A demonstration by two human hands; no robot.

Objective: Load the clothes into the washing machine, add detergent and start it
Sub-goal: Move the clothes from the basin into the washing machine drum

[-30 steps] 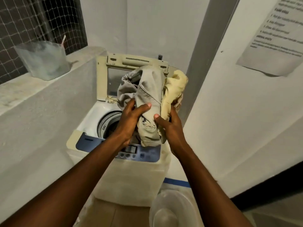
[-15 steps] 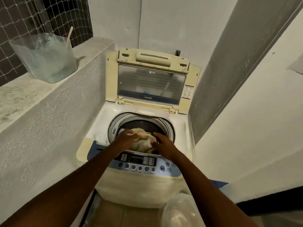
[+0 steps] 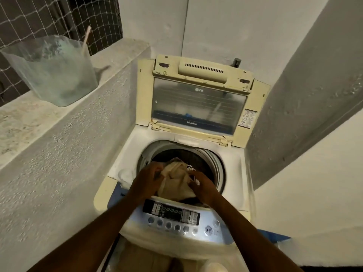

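A cream top-loading washing machine (image 3: 233,167) stands below me with its lid (image 3: 198,103) raised upright at the back. A bundle of cream and grey clothes (image 3: 176,181) fills the near half of the round drum opening. My left hand (image 3: 149,178) grips the bundle's left side and my right hand (image 3: 202,186) grips its right side, both just inside the drum's rim. The control panel (image 3: 176,214), with a dark display and a row of round buttons, lies under my forearms.
A translucent plastic tub (image 3: 53,71) with a stick in it sits on the concrete ledge (image 3: 25,118) to the left, in front of wire netting. Walls close in on both sides of the machine. A pale bucket's rim (image 3: 214,266) shows at the bottom edge.
A second ago both hands held the clothes up in front of the lid. They have come down with the bundle into the drum, and my view has moved closer to the machine.
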